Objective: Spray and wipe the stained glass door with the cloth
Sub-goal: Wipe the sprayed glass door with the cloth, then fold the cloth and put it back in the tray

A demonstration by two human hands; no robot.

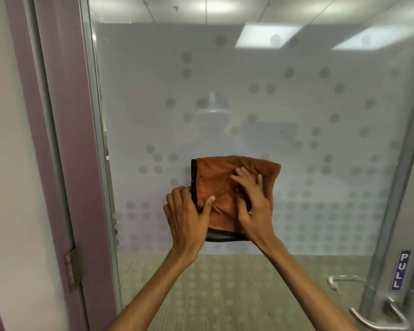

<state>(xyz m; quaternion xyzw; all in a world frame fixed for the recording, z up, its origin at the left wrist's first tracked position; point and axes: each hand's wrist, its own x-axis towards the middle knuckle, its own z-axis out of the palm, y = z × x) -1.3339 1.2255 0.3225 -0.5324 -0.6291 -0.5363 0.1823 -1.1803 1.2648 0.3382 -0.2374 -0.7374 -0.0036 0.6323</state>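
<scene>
Cloth flat on glass door, long axis 9-to-3; right hand presses it, fingers spread; left hand pinches its 8 o'clock hem; most glass lies toward 12.

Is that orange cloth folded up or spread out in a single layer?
Folded, it seems: the cloth, pressed against the glass door, shows what looks like a second black-trimmed layer along its bottom edge.

folded orange cloth, black-edged, flat against frosted dotted glass door.
</scene>
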